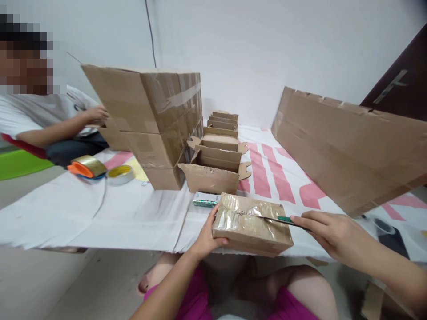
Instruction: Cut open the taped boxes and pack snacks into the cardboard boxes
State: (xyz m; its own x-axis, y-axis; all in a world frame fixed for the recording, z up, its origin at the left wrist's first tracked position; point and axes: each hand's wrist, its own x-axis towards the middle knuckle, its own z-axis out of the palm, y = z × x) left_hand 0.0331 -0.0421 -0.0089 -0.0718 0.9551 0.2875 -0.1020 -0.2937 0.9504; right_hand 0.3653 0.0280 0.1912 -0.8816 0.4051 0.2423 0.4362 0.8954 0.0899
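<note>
My left hand (pixel 208 235) grips the left end of a small taped cardboard box (pixel 251 224) that rests at the near edge of the white sheet. My right hand (pixel 328 233) is closed on a green-handled knife (pixel 275 218). Its blade lies across the box's taped top, with the tip near the torn tape in the middle. A small green and white packet (pixel 205 200) lies just behind the box. My legs in pink shorts show below the sheet's edge.
A row of open small cartons (pixel 215 171) runs toward the wall beside a tall stack of taped boxes (pixel 160 124). A large flattened cardboard sheet (pixel 350 146) leans at the right. Tape rolls (pixel 100 170) lie at left, near a seated person (pixel 50 124).
</note>
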